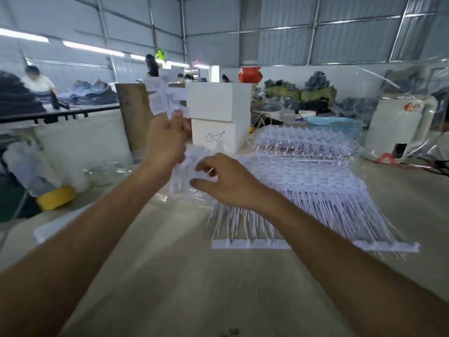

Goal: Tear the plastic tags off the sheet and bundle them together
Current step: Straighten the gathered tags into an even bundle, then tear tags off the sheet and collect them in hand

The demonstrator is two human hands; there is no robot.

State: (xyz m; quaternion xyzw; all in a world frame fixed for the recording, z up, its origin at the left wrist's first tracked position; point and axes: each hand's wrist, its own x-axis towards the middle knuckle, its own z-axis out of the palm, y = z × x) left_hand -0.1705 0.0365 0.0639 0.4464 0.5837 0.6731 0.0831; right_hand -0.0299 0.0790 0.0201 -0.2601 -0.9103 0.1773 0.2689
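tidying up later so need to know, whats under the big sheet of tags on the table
The sheet of tags lies on the pale table, with crinkled clear plastic film showing at its left edge. Whether the film runs further beneath, the tags hide.

The left hand (166, 139) is holding a bundle of tags (167, 98) raised above the table (184, 283), left of centre. Just right of it and nearer, the right hand (226, 181) is resting on the left end of the sheet of tags (303, 190), which is lying on the table and spreading right. Another stack of sheets (306, 142) is lying farther back. Two boxes (218, 115) are standing one on the other behind the hands. A basket (332, 124) is sitting far right of the boxes. A roll (56, 198) is lying at the near left.
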